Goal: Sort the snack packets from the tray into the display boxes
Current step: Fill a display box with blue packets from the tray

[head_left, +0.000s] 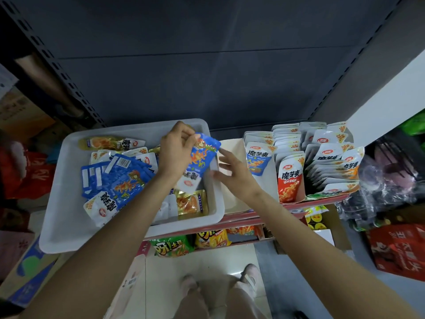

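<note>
Left hand (176,150) pinches a blue packet (202,157) over the tray (69,215) (packet's lower edge hidden by its wrist), right hand (232,171) spread just beside it, fingertips blurred.

Tray (69,217) of loose packets (119,178) sits left on the shelf (241,221), empty box (234,199) just right of it, filled display boxes (322,166) further right, chip bags (171,246) below.

My left hand (176,149) pinches a blue packet (202,158) over the tray (69,180); right hand (232,173) open beside it.
</note>
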Demonstrator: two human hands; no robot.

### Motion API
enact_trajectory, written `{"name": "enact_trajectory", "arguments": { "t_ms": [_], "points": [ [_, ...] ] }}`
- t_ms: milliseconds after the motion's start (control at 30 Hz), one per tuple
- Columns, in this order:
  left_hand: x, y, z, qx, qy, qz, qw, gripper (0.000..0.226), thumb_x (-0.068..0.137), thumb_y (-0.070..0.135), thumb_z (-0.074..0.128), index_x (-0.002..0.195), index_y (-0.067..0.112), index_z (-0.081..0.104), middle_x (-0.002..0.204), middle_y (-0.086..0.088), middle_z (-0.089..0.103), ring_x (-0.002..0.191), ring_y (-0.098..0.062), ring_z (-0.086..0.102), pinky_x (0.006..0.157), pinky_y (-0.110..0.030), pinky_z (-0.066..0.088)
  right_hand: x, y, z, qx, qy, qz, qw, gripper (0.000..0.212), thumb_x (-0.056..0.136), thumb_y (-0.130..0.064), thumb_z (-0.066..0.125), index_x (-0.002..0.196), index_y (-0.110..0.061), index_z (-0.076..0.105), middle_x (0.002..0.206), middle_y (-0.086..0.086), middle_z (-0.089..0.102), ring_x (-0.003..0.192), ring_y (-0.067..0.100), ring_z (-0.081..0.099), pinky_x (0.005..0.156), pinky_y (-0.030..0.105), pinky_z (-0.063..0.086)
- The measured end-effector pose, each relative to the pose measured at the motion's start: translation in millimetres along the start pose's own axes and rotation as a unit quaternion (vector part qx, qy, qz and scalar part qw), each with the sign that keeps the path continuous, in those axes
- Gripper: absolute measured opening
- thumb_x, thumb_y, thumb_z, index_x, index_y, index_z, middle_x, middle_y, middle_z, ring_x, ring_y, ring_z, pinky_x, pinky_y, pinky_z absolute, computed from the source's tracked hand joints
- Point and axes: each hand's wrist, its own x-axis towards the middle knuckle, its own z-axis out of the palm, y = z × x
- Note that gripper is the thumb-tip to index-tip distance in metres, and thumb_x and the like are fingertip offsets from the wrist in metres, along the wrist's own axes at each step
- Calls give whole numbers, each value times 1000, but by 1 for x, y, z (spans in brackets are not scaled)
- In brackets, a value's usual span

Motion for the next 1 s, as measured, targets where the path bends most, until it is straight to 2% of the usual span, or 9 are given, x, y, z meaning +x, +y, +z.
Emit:
{"name": "enact_trajectory", "arguments": {
  "t_ms": [100,167,267,400,500,600,667,833,1000],
  "points": [
    [4,11,4,-74,33,-75,994,12,88,16,63,80,12,55,77,9,59,70,2,56,64,-6,44,-4,-3,-10,114,10,22,993,33,89,-17,63,121,-11,54,112,2,64,98,5,61,76,15,48],
    [3,18,10,-165,53,-151,973,18,89,17,63,75,17,52,77,9,59,75,-3,61,65,-18,52,-6,-8,-17,153,2,29,988,5,91,-14,60,96,-13,60,89,0,68,72,4,64,59,15,48],
    [-6,26,23,-307,68,-251,916,19,89,12,62,76,19,51,83,2,61,85,-18,65,58,-27,57,-7,-7,-31,144,50,25,988,14,88,-11,63,75,-15,61,67,-3,62,54,4,54,51,18,45],
    [-19,31,35,-346,-13,-269,899,13,89,2,59,95,8,49,90,-5,61,76,-11,64,58,-19,56,-10,-7,-65,106,157,5,982,22,77,-6,74,74,-24,62,86,2,66,72,21,63,58,32,49],
    [-22,32,42,-253,-110,-217,936,21,86,4,64,102,8,52,94,-13,66,71,-10,62,61,-15,51,-15,-18,-94,78,243,-10,967,30,71,-6,79,72,-29,60,77,-11,62,74,17,63,67,39,54],
    [-24,36,47,-61,-146,-104,982,27,85,13,67,109,10,56,103,-4,63,80,-9,59,59,-8,42,-21,-30,-118,11,282,-55,958,23,73,-12,79,86,-19,62,79,-13,61,63,-1,59,65,21,53],
    [-23,39,48,47,-116,-29,992,30,87,15,64,116,12,56,116,-3,57,97,-11,56,71,-13,42,-24,-40,-132,-68,274,-66,957,23,76,-17,77,89,-15,58,82,-7,61,66,2,60,55,15,49],
    [-15,35,53,227,-175,86,954,55,91,21,57,142,17,36,144,-2,40,133,-21,34,109,-34,30,-15,-45,-136,-340,196,-122,912,15,85,-19,65,88,-6,59,84,13,65,76,31,60,62,39,48],
    [-10,33,58,270,-233,98,929,59,93,23,53,146,21,27,148,0,35,136,-20,30,109,-34,26,12,-29,-112,-459,61,-140,875,21,94,-10,48,110,-7,61,108,16,58,97,34,57,73,36,43]
  ]
}}
